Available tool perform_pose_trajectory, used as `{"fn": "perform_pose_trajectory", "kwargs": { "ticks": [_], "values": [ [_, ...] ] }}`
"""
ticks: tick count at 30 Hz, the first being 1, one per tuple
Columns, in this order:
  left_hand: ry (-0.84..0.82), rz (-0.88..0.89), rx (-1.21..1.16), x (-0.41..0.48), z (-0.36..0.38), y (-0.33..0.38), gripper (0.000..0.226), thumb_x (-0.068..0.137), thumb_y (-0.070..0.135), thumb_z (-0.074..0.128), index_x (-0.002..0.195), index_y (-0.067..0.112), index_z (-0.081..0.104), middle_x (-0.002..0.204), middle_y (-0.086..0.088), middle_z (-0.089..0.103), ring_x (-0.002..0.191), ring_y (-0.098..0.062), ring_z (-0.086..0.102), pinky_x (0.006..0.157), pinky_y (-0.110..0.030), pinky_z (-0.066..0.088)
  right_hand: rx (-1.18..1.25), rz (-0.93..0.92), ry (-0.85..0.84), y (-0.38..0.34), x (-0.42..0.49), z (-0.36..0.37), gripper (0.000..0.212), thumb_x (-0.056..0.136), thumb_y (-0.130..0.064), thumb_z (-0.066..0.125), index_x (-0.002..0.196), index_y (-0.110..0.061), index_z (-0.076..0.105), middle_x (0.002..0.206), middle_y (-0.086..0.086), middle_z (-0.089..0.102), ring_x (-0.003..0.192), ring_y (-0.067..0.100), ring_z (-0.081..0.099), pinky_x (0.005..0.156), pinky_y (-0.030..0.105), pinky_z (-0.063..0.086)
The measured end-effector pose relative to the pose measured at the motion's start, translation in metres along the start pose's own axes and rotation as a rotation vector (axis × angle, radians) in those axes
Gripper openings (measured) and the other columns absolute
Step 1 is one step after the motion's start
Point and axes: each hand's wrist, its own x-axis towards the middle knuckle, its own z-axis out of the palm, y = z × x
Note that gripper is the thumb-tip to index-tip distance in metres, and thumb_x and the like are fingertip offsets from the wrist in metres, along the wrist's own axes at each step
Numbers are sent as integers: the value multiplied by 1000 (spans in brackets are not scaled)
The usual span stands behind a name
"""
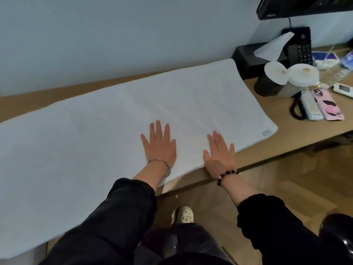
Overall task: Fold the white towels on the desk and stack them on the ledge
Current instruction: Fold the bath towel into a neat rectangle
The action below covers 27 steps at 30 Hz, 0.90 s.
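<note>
**Figure: flattening the cloth before a fold.** The white towel [86, 146] lies spread along the desk [290, 136], apparently in one layer. Your left hand [159, 146] and right hand [219, 153] rest on it palm-down, near each other but apart. The fingers [158, 127] are straight, spread wide and hold nothing.

The cloth runs on beyond your fingertips toward the wall and far out past your left little finger. Its tagged corner [266, 133] lies beyond your right little finger, and its near hem passes under the heel of your right hand at the desk's front edge.

Likely hazards:
- A stroke pulled toward you may drag the hem off that edge.
- The long stretch past your left little finger may slide and skew the fold.
- A wide sweep rightward may push the corner toward the paper rolls [290, 74] and pink phone [328, 106].

The ledge cannot be identified here.
</note>
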Motion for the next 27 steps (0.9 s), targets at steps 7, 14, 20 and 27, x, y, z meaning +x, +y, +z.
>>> {"fn": "perform_pose_trajectory", "kwargs": {
  "ticks": [7,14,20,27],
  "values": [
    [32,48,67,3,12,6,62,93,52,5,144,33,-24,155,0,-25,143,-25,-23,113,-52,-7,-97,173,209,40,19,-31,42,95,-29,34,134,-14,39,140,8,39,124,24,37,95,39,31],
    [19,102,114,2,12,-3,63,88,55,1,144,39,-23,156,4,-23,143,-24,-23,113,-52,-7,-107,-263,-25,38,57,-31,57,100,-44,18,150,-33,-4,158,-5,-13,146,15,-8,116,44,-6],
    [94,94,88,7,-2,-3,54,88,46,19,134,29,41,147,-1,35,139,-25,21,111,-50,15,-48,-102,87,50,62,-38,55,97,-43,31,142,-13,34,146,10,35,131,25,34,104,36,32],
    [160,40,55,55,-10,11,48,95,34,25,141,24,29,154,-8,17,143,-27,8,113,-51,9,-105,-244,126,15,77,-59,35,97,-32,31,101,-12,59,107,7,58,98,23,51,76,32,36]
  ]
}}
